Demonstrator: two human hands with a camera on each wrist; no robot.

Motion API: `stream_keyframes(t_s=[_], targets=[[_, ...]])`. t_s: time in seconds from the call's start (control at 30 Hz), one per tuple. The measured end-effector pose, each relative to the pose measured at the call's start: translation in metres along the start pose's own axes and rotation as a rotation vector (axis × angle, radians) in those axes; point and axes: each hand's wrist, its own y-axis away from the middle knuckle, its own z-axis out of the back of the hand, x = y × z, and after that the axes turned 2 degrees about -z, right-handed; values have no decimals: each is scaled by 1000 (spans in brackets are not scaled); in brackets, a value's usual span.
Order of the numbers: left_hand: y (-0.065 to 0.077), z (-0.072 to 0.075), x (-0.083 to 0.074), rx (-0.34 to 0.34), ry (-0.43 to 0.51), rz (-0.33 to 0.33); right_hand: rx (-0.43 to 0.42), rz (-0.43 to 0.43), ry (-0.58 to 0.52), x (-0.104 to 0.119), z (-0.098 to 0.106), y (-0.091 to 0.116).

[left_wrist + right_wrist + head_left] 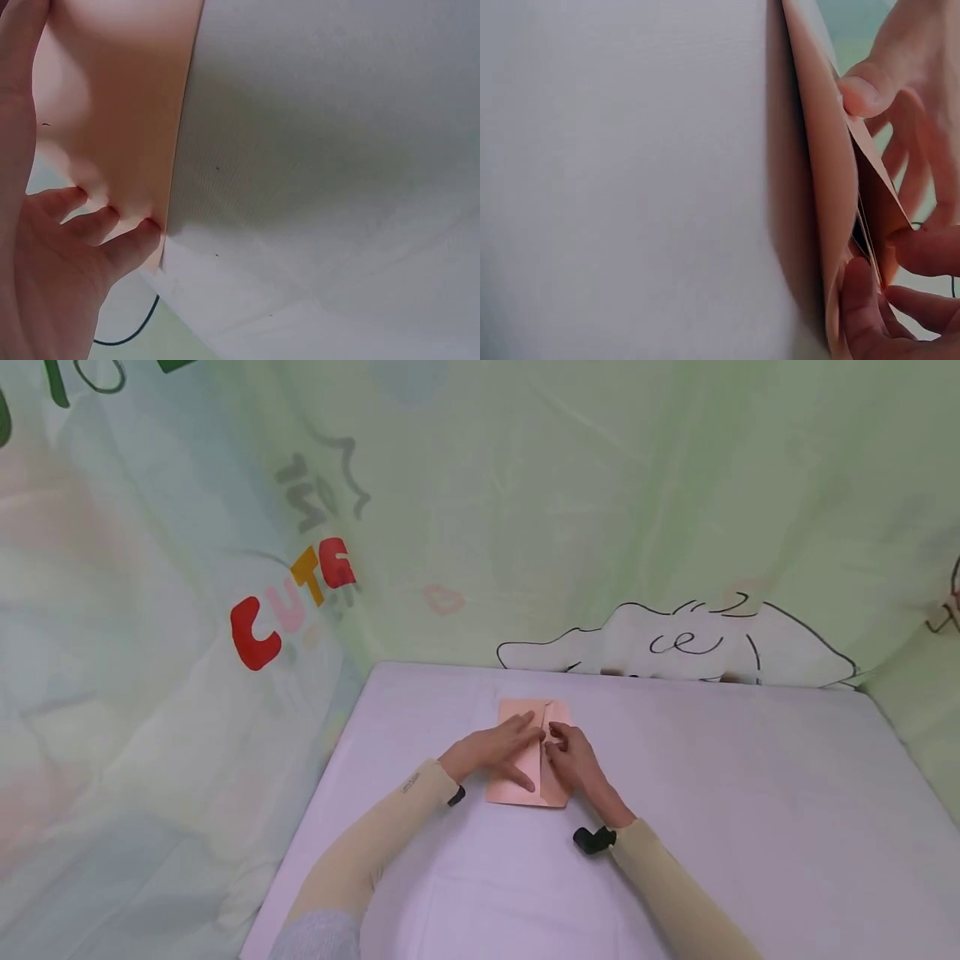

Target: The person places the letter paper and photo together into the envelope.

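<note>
A folded sheet of pale orange paper [513, 792] lies on the table, a long flap along its right side meeting the rest at a lengthwise seam. My left hand [498, 745] presses on the left part with fingers spread and thumb apart. In the left wrist view its fingertips touch the paper [120, 135] near the far end. My right hand [576, 762] pinches the flap at the seam with bent fingers. In the right wrist view the paper [829, 165] bows upward and its layers stand apart. Fingers partly hide the pinched edge.
A white cloth covers the table [735, 793]. Printed curtains [525, 510] hang behind it and along its left side. Dark wrist cameras [594, 841] sit on the inner side of both wrists, just above the table.
</note>
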Motion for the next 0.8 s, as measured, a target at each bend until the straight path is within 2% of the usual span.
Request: stream_keyframes(t_s=[0.17,0.27,0.4,0.57,0.73,0.8], targets=[[-2,-7,6,-12,60,24,-15,-113,-43,-15,20,18],[-2,-9,8,-22,72,31,-38,-140,-25,-30,40,26],[-3,-14,10,-68,25,53,-69,-113,7,-47,71,34],[-6,-18,13,-144,-39,70,-115,-65,66,-57,100,36],[-6,-20,14,-205,-32,97,-162,38,215,-62,111,33],[-7,-23,16,-253,-34,110,-170,59,288,-64,113,32]])
